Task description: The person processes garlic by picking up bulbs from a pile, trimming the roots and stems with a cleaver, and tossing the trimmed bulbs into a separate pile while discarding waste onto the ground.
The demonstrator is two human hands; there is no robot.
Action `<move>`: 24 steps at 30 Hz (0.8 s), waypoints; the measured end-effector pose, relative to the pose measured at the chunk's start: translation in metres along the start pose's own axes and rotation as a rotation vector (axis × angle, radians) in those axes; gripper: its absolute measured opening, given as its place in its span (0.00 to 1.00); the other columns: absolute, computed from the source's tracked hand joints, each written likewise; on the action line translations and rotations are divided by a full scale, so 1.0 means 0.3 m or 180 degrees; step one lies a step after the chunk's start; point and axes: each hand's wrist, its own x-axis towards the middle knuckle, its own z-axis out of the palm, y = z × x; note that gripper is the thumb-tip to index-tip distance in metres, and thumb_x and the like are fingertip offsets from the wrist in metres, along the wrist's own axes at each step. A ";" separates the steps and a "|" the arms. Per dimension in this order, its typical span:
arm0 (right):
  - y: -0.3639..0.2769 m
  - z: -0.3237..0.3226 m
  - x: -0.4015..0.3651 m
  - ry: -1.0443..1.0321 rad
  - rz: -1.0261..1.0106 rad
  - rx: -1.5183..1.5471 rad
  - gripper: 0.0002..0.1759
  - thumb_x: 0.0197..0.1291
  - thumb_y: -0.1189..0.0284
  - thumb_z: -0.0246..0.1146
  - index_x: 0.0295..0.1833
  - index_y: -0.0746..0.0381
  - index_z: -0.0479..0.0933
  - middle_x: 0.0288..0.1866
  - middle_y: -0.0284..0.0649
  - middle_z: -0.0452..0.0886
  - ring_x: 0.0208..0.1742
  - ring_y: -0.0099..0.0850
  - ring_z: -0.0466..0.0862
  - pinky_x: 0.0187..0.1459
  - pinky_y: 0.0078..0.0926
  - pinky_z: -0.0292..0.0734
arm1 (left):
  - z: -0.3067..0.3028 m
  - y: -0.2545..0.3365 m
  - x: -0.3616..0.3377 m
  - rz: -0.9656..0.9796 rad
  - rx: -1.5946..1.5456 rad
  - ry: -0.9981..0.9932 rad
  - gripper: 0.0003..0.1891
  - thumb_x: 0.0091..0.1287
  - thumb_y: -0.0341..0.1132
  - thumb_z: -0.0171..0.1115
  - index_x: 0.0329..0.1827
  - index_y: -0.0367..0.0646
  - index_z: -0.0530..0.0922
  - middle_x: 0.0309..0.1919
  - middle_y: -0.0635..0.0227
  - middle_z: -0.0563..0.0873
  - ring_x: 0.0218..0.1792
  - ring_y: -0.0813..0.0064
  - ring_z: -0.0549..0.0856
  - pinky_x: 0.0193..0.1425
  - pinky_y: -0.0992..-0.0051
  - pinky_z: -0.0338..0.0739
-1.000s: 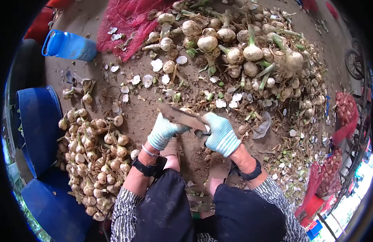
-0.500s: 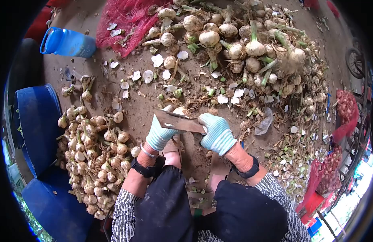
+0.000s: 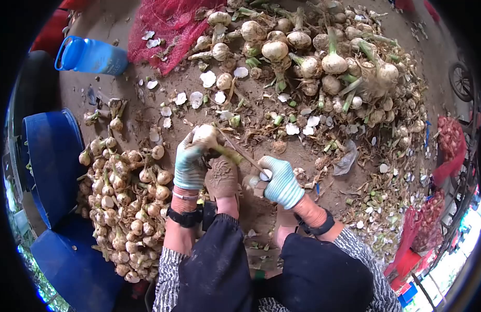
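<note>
Left hand (image 3: 189,164) clasped round a bulb (image 3: 205,134), right hand (image 3: 283,181) closed on a knife (image 3: 242,148).
Part of the bulb is hidden by the left hand; whether the knife, seen almost edge-on, touches the stem (image 3: 228,153) is hard to tell. The right hand covers the knife's near end. Beyond the bulb to its right lies a pile (image 3: 331,81) of bulbs; nearer and left, a heap (image 3: 127,208) of more; beyond and left, a cut-off net (image 3: 170,28) and a bottle (image 3: 94,57) with faint, unreadable marks.
</note>
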 end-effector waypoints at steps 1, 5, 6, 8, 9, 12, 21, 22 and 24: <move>-0.007 0.027 0.002 0.0140 0.0113 0.0120 0.14 0.44 0.69 0.69 0.28 0.63 0.71 0.17 0.42 0.73 0.18 0.33 0.75 0.22 0.30 0.72 | 0.002 -0.011 -0.008 0.0006 -0.0567 -0.0254 0.30 0.52 0.38 0.67 0.54 0.29 0.67 0.44 0.49 0.79 0.44 0.59 0.81 0.51 0.66 0.78; 0.017 0.087 0.033 0.0309 0.0820 0.0987 0.14 0.45 0.69 0.68 0.27 0.64 0.70 0.16 0.39 0.71 0.17 0.25 0.72 0.20 0.26 0.70 | -0.004 -0.023 -0.010 -0.0163 -0.1192 -0.0515 0.30 0.53 0.39 0.66 0.55 0.31 0.66 0.50 0.47 0.76 0.54 0.55 0.75 0.61 0.62 0.71; 0.026 0.086 0.041 0.0577 0.0316 0.0357 0.14 0.46 0.70 0.68 0.27 0.64 0.69 0.15 0.36 0.71 0.17 0.21 0.70 0.19 0.24 0.70 | -0.008 -0.032 -0.005 -0.0285 -0.1418 -0.0500 0.29 0.53 0.38 0.65 0.55 0.32 0.67 0.52 0.47 0.75 0.56 0.54 0.74 0.63 0.61 0.69; 0.037 0.099 0.066 0.0528 0.0604 0.0998 0.14 0.46 0.70 0.68 0.27 0.65 0.69 0.15 0.34 0.71 0.17 0.20 0.70 0.19 0.24 0.70 | -0.015 -0.052 0.011 -0.0277 -0.1169 -0.0290 0.29 0.52 0.39 0.66 0.55 0.34 0.68 0.53 0.47 0.74 0.56 0.55 0.74 0.63 0.61 0.69; 0.043 0.104 0.077 0.0443 0.0875 0.1647 0.14 0.46 0.70 0.68 0.28 0.65 0.69 0.15 0.33 0.71 0.18 0.19 0.69 0.20 0.23 0.70 | -0.023 -0.058 0.015 -0.0240 -0.0916 -0.0060 0.30 0.51 0.40 0.66 0.55 0.35 0.68 0.55 0.47 0.74 0.55 0.56 0.75 0.63 0.61 0.69; 0.079 0.086 0.113 0.0298 0.0832 0.0792 0.12 0.46 0.71 0.67 0.29 0.65 0.71 0.16 0.33 0.71 0.19 0.20 0.70 0.22 0.23 0.70 | -0.017 -0.019 -0.011 -0.0042 -0.0862 -0.0174 0.31 0.49 0.42 0.68 0.53 0.35 0.69 0.50 0.51 0.75 0.50 0.62 0.77 0.55 0.69 0.76; 0.187 0.012 0.318 0.0617 0.0225 0.0307 0.12 0.45 0.72 0.67 0.31 0.65 0.72 0.17 0.34 0.72 0.17 0.20 0.73 0.19 0.22 0.71 | -0.330 0.386 -0.564 0.1842 -0.2951 0.1764 0.44 0.50 0.53 0.69 0.64 0.36 0.60 0.44 0.58 0.80 0.27 0.78 0.79 0.24 0.85 0.75; 0.137 0.008 0.377 0.0773 0.0141 -0.0091 0.11 0.45 0.72 0.67 0.32 0.65 0.73 0.19 0.37 0.73 0.19 0.24 0.75 0.21 0.25 0.73 | -0.467 0.341 -0.592 0.1524 -0.2399 0.1644 0.41 0.52 0.54 0.66 0.61 0.34 0.63 0.40 0.59 0.79 0.28 0.79 0.80 0.29 0.83 0.78; 0.070 0.028 0.485 0.1086 -0.0210 -0.1088 0.11 0.46 0.71 0.65 0.34 0.63 0.74 0.25 0.42 0.76 0.26 0.34 0.79 0.28 0.33 0.75 | -0.542 0.242 -0.535 0.0873 -0.2399 0.0996 0.33 0.56 0.52 0.63 0.54 0.33 0.67 0.35 0.60 0.79 0.28 0.78 0.79 0.31 0.81 0.79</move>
